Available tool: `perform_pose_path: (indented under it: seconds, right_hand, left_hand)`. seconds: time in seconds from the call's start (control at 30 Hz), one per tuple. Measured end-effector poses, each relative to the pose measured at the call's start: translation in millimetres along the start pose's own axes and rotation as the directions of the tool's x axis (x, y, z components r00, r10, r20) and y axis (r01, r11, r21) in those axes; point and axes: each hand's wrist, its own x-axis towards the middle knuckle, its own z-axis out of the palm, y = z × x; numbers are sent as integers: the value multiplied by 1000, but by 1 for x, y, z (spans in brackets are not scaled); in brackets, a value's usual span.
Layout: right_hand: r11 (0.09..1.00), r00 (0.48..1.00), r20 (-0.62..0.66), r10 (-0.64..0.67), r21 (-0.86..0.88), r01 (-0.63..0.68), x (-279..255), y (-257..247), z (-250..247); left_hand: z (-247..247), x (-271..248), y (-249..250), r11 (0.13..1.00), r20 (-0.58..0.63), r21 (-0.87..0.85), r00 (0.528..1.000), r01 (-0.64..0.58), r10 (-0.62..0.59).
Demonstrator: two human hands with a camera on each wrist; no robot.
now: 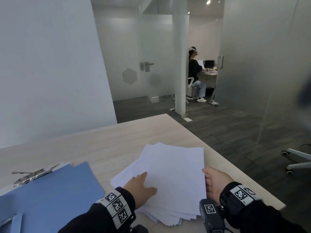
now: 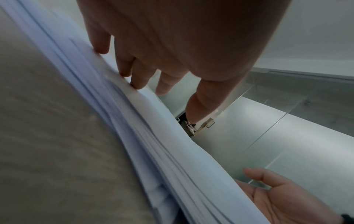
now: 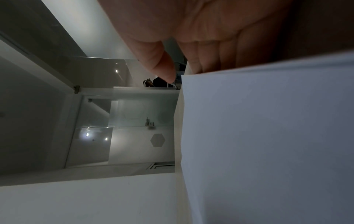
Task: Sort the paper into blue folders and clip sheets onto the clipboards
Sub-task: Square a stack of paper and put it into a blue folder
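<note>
A loose stack of white paper lies fanned out on the light wood desk. My left hand rests on the stack's left part with straight fingers. In the left wrist view its fingertips touch the top sheets. My right hand is at the stack's right edge. Its fingers run straight behind the sheets, and the thumb stands off the paper. A blue folder lies at the left, over a clipboard whose metal clip sticks out.
The desk's right edge runs diagonally close to my right wrist. An office chair base stands on the dark floor at the right. Frosted glass walls and a door lie ahead. Another person sits at a far desk.
</note>
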Motion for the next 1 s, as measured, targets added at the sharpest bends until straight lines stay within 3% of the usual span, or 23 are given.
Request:
perform_pose_path:
  seconds: [0.37, 0.43, 0.53, 0.6, 0.67, 0.8, 0.9, 1.0]
  right_hand:
    - [959, 998, -18, -60, -280, 52, 7, -6, -10]
    - [935, 992, 2, -127, -333, 120, 4, -9, -8]
    - [914, 962, 71, -263, -302, 272, -5, -14, -5]
    - [914, 935, 124, -333, -201, 352, -16, -19, -1]
    - [908, 904, 176, -391, -89, 410, -25, -22, 5]
    - [862, 844, 190, -502, 33, 505, -38, -31, 16]
    - [837, 820, 169, -547, 114, 535, -39, -37, 21]
    - [842, 819, 195, -539, 135, 522, -39, -33, 23]
  left_hand:
    - [6, -11, 1, 986, 51, -154, 996, -64, 73]
    - [3, -12, 2, 984, 20, -163, 997, -64, 69]
    - [-7, -11, 5, 946, -115, -309, 991, -95, 62]
    - [-20, -7, 4, 879, -235, -453, 971, -152, 47]
    - [-34, -3, 6, 758, -332, -599, 941, -258, 58]
    - [-59, -2, 20, 531, -495, -697, 859, -482, 131]
    - [-64, -7, 25, 447, -576, -704, 812, -553, 97]
    - [-51, -11, 21, 416, -538, -737, 835, -533, 117]
